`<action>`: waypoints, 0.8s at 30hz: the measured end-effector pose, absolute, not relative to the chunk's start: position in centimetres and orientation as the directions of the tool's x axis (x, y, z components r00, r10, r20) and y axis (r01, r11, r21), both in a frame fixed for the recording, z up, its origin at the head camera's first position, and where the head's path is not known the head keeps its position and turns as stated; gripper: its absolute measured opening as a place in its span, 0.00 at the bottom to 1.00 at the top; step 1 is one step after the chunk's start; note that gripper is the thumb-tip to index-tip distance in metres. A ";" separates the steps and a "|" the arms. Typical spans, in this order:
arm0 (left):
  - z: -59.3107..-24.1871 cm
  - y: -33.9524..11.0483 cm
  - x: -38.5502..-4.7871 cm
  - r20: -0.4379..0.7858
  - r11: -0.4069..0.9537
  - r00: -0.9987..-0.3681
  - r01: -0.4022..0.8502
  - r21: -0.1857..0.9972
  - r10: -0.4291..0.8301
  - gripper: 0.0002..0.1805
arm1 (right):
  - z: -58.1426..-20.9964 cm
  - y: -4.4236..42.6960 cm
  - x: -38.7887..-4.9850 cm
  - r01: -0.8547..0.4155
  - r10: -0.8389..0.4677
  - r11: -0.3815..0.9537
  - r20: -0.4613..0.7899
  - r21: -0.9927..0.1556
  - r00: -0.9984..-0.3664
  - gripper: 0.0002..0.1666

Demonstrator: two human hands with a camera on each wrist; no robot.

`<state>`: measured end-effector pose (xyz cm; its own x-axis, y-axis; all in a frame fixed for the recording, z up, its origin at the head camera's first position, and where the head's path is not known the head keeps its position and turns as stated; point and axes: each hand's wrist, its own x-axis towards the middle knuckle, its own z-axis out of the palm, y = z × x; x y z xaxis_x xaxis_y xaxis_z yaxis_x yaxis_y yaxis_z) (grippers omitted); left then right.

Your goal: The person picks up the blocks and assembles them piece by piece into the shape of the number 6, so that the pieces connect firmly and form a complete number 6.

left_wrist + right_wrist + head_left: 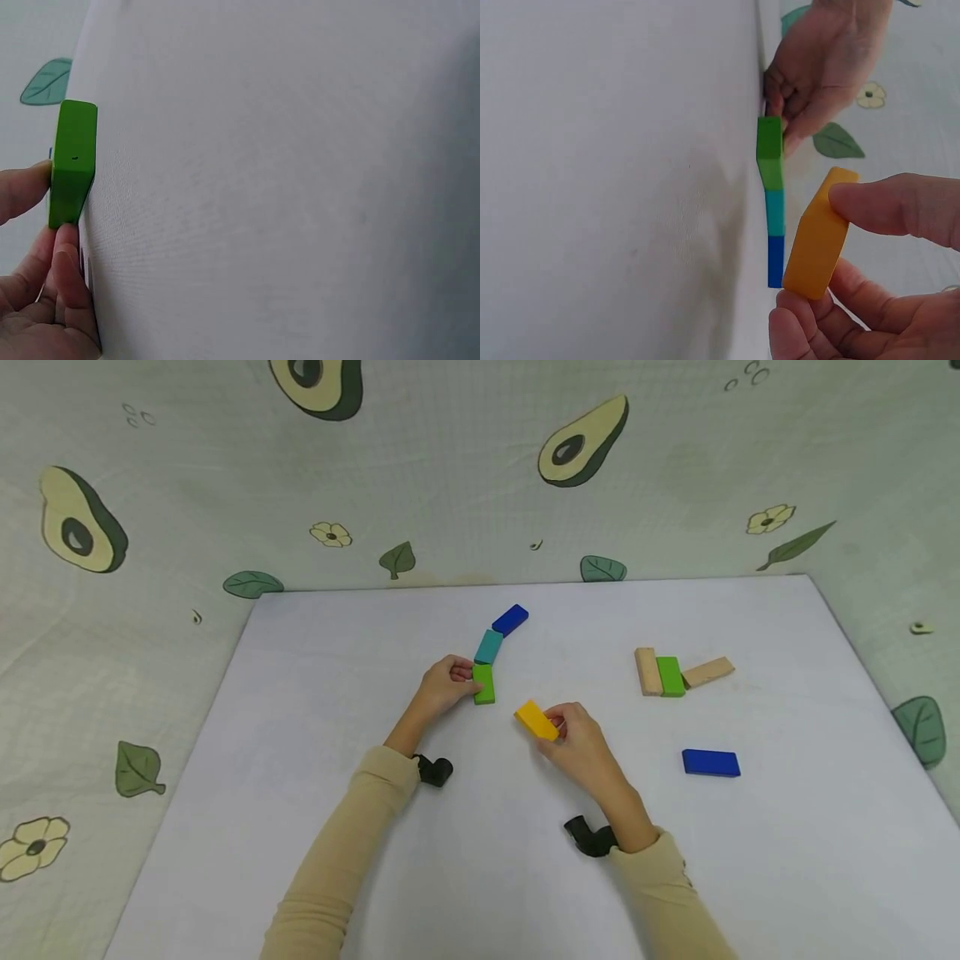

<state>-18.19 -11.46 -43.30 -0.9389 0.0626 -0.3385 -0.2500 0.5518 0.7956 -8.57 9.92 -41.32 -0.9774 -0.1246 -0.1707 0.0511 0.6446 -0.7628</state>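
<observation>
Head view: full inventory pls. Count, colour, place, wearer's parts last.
Row green block: 1, green, near end of the curved row
Teal block: 1, teal, mid-row
Row blue block: 1, blue, far end
Yellow block: 1, yellow, in the right hand
Loose green block: 1, green, right side, between the wooden blocks
Wooden blocks: 2, bare wood, right side
Loose blue block: 1, blue, right, nearer the wearer
Tabletop: 1, white, under the blocks
Printed cloth: pale, behind and beside the tabletop
Black devices: 2, black, at the wrists
Sleeves: 2, tan, forearms
Hands: 2; left hand pinches the row green block
</observation>
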 end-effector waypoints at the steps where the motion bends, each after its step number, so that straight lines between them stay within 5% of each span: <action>1: -43.3 -11.4 -18.2 -0.343 0.552 -0.937 -0.254 0.794 0.062 0.23 | -41.3 9.7 -8.6 0.051 -0.128 0.643 -0.173 -0.764 -0.977 0.24; 24: -43.2 -11.5 -18.4 -0.362 0.565 -0.930 -0.265 0.782 0.065 0.24 | -42.3 6.6 -10.2 0.101 -0.207 0.661 -0.310 -0.743 -0.928 0.24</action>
<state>-18.42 -11.47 -43.17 -0.9299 0.0654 -0.3620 -0.2646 0.5647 0.7817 -10.15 6.62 -42.28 -0.9279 -0.2067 -0.3102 0.1013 0.6610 -0.7435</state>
